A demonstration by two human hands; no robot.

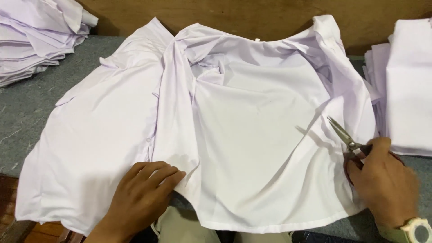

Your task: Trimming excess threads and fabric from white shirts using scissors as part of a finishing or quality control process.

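**Open blades over thin cloth**

We are looking down at a white shirt point(252, 135) lying opened out, inside up, across a grey padded table point(27, 108); it is filling the middle of the view, collar toward twelve o'clock and hem toward six. Our left hand point(144, 198) is lying flat at seven o'clock, fingers loosely spread, pressing on the front edge of the cloth and gripping nothing. Our right hand point(384, 182) at four o'clock is closing around a small pair of scissors point(344, 135), the blades slightly parted and pointing toward ten o'clock, their tips hovering just above or on the fabric — we cannot tell which.

The risk, as we are judging it: the tips are sitting among folds near the side seam, so a snip could be catching a layer lying underneath; the cloth is thin and rumpled there, and only one hand is pinning it, well apart from the blades, so it could be shifting under the cut. The hem is hanging over the table's near edge, and that weight could be dragging the shirt toward six.

Much is staying out of sight — the scissor handles are buried in our palm; what the blades are aiming at is too small to make out. Stacks of folded white garments at ten o'clock point(36, 36) and three o'clock point(407, 85) are being cut off by the frame.
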